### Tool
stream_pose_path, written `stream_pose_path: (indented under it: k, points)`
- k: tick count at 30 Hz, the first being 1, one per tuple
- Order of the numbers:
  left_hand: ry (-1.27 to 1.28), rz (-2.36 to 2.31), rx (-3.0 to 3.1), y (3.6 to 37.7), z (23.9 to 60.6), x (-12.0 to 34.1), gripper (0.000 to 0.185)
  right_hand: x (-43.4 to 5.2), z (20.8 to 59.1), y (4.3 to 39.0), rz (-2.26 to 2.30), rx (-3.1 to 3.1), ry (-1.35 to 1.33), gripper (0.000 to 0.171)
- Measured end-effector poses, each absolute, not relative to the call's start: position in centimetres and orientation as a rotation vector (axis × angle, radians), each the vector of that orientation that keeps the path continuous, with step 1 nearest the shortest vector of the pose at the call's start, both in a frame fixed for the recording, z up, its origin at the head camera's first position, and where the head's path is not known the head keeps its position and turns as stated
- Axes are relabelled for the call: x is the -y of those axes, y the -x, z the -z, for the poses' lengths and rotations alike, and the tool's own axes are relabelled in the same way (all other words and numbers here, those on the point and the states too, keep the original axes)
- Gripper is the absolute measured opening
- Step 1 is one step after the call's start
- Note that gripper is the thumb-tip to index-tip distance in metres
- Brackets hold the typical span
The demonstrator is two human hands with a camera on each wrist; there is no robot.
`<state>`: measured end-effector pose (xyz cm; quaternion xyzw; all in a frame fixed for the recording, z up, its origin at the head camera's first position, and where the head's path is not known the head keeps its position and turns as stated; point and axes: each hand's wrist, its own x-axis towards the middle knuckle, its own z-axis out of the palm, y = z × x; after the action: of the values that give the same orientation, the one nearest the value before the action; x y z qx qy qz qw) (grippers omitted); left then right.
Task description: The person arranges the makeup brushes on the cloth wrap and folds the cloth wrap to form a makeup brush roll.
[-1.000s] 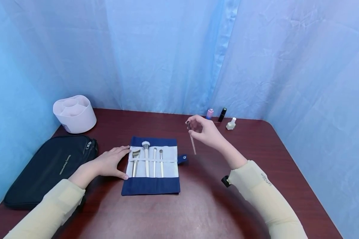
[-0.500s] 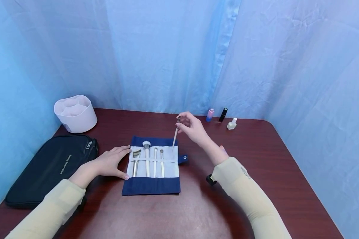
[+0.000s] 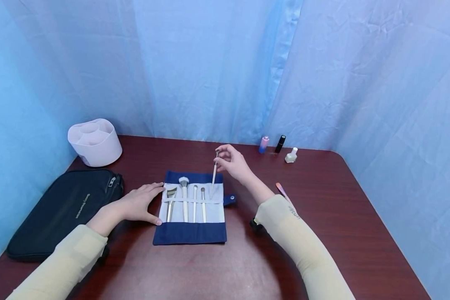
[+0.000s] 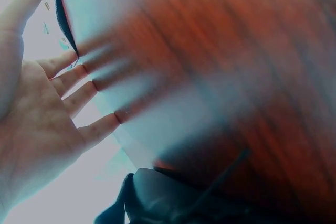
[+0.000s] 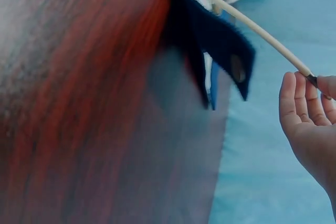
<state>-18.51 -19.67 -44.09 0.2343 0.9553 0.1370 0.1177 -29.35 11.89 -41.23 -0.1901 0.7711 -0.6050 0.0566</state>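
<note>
A navy brush roll point(image 3: 189, 234) lies unfolded on the table, its pale inside facing up. Several makeup brushes, among them a white fluffy one point(image 3: 184, 193), are tucked under its elastic band. My left hand point(image 3: 140, 204) rests at the roll's left edge; in the left wrist view the fingers of the left hand point(image 4: 58, 108) are straight and spread. Over the roll's right part, my right hand point(image 3: 235, 166) pinches a thin makeup brush point(image 3: 214, 177) near its head. Its handle point(image 5: 268, 38) slants down toward the band, right of the others; whether the tip touches is unclear.
At the left are a black zip case point(image 3: 63, 216) and a white divided holder point(image 3: 97, 146). A pink-and-blue bottle point(image 3: 263, 145), a black tube point(image 3: 280, 144) and a nail polish bottle point(image 3: 291, 155) stand at the back. A pinkish-orange brush point(image 3: 282, 190) lies partly behind the right sleeve.
My right hand has carried the thin brush leftward from beside the roll to over its right part, then lower. The pinkish-orange brush has come into sight. My left hand has stayed put.
</note>
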Motion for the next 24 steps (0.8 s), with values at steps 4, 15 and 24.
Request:
stream_pose_path:
  k: [4, 15, 24]
  points:
    - [-0.697, -0.396, -2.792, 18.5, 43.9, 19.7, 0.106, -11.9, 42.1, 29.6, 1.795, -2.368, 0.537, 0.031]
    - [-0.690, -0.396, -2.794, 18.4, 43.9, 19.6, 0.106, -12.1, 43.2, 29.6, 1.624, -2.433, 0.496, 0.038]
    - [-0.697, -0.397, -2.789, 18.6, 43.8, 19.7, 0.107, -12.5, 43.9, 29.4, 1.376, -2.499, 0.566, 0.033]
